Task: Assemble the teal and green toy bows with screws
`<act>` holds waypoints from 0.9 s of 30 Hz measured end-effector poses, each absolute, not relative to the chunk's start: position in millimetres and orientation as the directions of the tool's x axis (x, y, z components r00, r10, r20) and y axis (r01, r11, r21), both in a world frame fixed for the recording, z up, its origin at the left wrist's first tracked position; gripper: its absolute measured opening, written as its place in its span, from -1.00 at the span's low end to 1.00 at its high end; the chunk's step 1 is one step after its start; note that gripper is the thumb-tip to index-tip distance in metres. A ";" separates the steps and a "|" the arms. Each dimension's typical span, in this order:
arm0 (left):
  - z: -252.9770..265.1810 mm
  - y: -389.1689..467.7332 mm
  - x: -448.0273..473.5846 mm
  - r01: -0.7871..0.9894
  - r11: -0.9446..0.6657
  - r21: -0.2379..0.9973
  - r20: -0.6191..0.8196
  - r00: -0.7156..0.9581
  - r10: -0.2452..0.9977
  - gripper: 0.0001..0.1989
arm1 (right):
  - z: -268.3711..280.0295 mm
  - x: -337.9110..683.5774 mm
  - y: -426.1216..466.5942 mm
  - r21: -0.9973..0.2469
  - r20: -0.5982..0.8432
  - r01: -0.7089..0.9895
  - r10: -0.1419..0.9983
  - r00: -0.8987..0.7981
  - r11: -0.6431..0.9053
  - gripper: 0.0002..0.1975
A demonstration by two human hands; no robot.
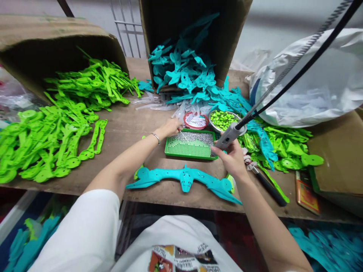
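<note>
My right hand [233, 156] grips a grey electric screwdriver [227, 136], its tip pointing down at the right side of a green perforated tray [190, 155] that holds many small silvery screws [195, 136]. At the tray's upper left corner is my left hand [171, 127], its fingers curled together; what they hold, if anything, is too small to make out. In front of me lies a turquoise plastic wing-shaped part [185, 178] with a small head-like piece in its middle. Bits of lime-green plastic show from under both its ends.
Behind the tray stand a red basket [196, 126] of white pieces and a metal bowl [210, 121] of small green pieces. Lime-green parts [68, 128] pile up left, turquoise parts [184, 71] spill from a cardboard box [238, 34]. A black-handled tool [269, 185] lies right; the screwdriver's cable hangs overhead.
</note>
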State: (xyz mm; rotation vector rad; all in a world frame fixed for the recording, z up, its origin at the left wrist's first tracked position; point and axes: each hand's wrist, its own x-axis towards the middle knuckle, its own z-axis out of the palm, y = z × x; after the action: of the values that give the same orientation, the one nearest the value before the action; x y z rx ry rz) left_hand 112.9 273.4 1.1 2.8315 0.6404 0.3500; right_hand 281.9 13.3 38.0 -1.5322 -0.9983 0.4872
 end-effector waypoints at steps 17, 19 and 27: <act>11.3 263.8 -9.9 0.607 -0.794 0.046 -0.064 0.795 0.604 -0.65 | 39.8 289.0 18.0 -0.964 0.209 0.258 0.795 0.569 0.068 -0.49; 12.7 261.8 -21.5 0.650 -0.759 0.025 -0.084 0.758 0.647 -0.66 | 40.1 289.3 19.1 -0.968 0.201 0.240 0.792 0.576 0.071 -0.47; 22.0 249.3 -46.3 0.804 -0.594 -0.029 -0.150 0.584 0.797 -0.65 | 36.9 289.4 23.9 -0.963 0.212 0.258 0.803 0.557 0.075 -0.46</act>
State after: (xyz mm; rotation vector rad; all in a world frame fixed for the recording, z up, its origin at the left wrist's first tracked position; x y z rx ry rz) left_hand -46.3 249.3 22.0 2.7591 1.3948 -0.2283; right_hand 289.4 23.9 36.9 -1.4843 -0.9561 0.5209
